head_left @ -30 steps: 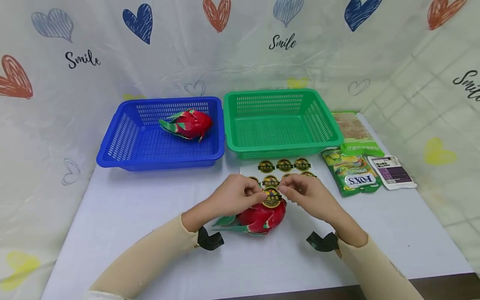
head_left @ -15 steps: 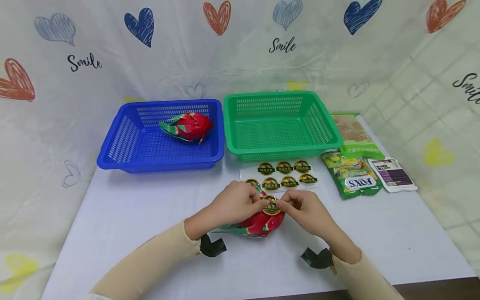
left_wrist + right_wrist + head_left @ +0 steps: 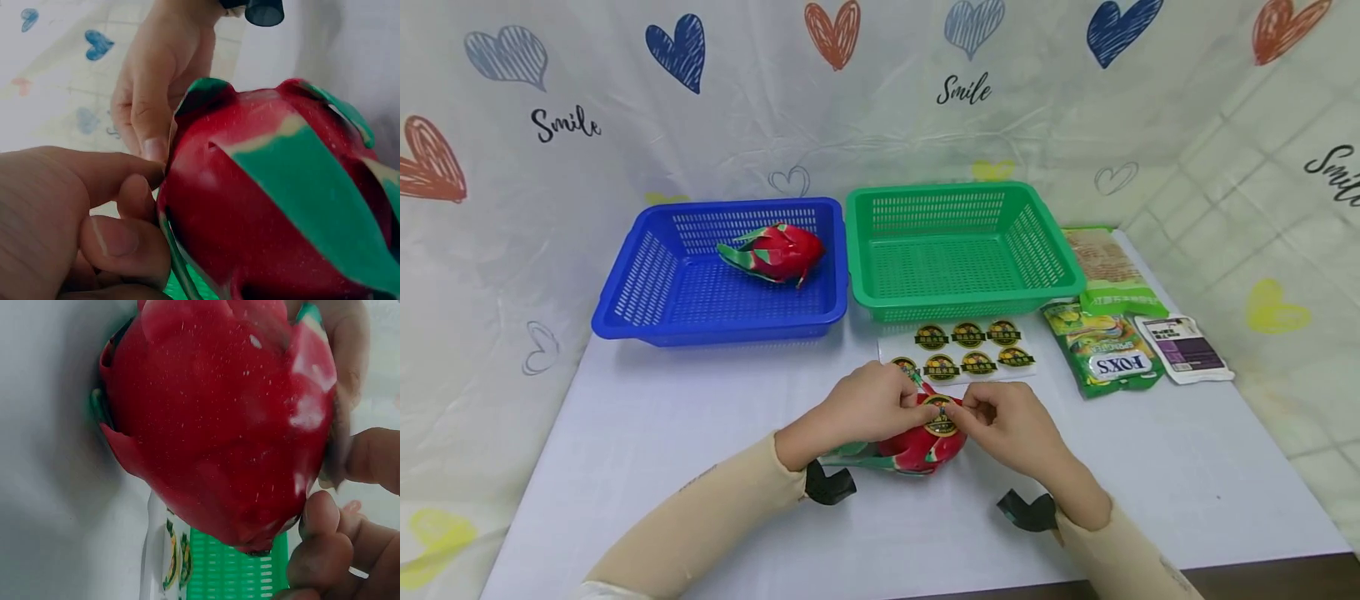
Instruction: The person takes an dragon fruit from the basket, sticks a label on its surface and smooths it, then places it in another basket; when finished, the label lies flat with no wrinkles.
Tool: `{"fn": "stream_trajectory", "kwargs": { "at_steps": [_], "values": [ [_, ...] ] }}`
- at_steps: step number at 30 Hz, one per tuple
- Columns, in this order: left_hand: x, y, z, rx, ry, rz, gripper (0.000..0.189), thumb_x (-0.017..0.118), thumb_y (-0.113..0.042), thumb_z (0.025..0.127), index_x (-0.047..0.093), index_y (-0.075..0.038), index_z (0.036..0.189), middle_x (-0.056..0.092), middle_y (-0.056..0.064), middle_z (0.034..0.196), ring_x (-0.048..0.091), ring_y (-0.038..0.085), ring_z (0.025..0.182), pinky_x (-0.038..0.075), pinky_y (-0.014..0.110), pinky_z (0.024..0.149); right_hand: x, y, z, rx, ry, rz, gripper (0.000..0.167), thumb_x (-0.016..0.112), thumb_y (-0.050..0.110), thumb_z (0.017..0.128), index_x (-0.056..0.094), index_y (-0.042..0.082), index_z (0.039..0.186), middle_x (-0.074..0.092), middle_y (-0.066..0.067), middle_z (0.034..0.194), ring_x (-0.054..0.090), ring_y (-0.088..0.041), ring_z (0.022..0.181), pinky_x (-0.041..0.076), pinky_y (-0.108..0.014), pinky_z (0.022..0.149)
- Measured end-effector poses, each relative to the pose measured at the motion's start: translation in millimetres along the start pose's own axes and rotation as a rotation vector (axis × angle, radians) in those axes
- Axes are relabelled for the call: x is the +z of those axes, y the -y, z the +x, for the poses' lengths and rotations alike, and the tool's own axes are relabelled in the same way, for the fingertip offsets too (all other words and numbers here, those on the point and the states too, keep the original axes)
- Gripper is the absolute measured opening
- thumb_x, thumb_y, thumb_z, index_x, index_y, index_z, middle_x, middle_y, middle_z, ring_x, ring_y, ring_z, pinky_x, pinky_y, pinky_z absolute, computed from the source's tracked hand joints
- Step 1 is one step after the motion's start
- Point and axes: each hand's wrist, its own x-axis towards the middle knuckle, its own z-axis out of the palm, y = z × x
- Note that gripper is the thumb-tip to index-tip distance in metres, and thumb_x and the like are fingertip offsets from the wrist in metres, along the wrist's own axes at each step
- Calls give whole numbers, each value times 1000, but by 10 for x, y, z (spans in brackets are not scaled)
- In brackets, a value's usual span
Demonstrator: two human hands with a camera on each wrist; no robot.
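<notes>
A red dragon fruit [image 3: 917, 454] with green leafy scales lies on the white table, its leaf end to the left. On its top sits a round black-and-gold sticker [image 3: 942, 423], partly covered by both thumbs. My left hand [image 3: 872, 404] holds the sticker's left side with the fingers curled. From the other side my right hand [image 3: 1011, 425] holds its right edge, thumb tip on the print. In the right wrist view the sticker [image 3: 339, 447] appears edge-on, blurred, between the fruit and the thumb. The left wrist view shows both hands' fingertips meeting at the fruit's side.
Behind the fruit lies a sheet of stickers [image 3: 958, 377]. A blue basket [image 3: 722, 331] with another dragon fruit [image 3: 786, 252] stands back left, beside a green basket [image 3: 970, 302]. Several food packets, including a green FOX'S bag [image 3: 1101, 350], lie on the right.
Both hands have come down and closer together, bringing the sticker from above the dragon fruit onto its top. The thumbs now cover more of it, and the sheet behind shows more fully.
</notes>
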Motion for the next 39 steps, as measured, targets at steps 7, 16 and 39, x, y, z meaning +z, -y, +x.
{"fn": "stream_trajectory", "kwargs": {
  "at_steps": [7,16,39],
  "values": [
    [11,63,63,14,28,-71,60,65,-35,101,45,-23,45,41,-12,40,35,2,40,19,19,42,59,39,150,50,-6,-80,54,73,33,97,41,18,56,29,13,51,30,-2,48,20,-20,48],
    [15,53,83,-24,-12,-40,58,59,-28,99,46,-25,43,43,-14,40,37,2,41,20,21,42,54,47,198,89,28,-2,52,67,22,101,39,16,57,31,10,52,30,-3,48,22,-20,47],
    [47,72,-28,-26,38,-20,62,82,-61,81,42,-24,52,38,-14,44,40,3,45,21,21,43,-24,-329,32,-89,270,387,35,74,10,96,43,10,80,39,-2,72,38,-8,64,35,-29,53]
  ]
}}
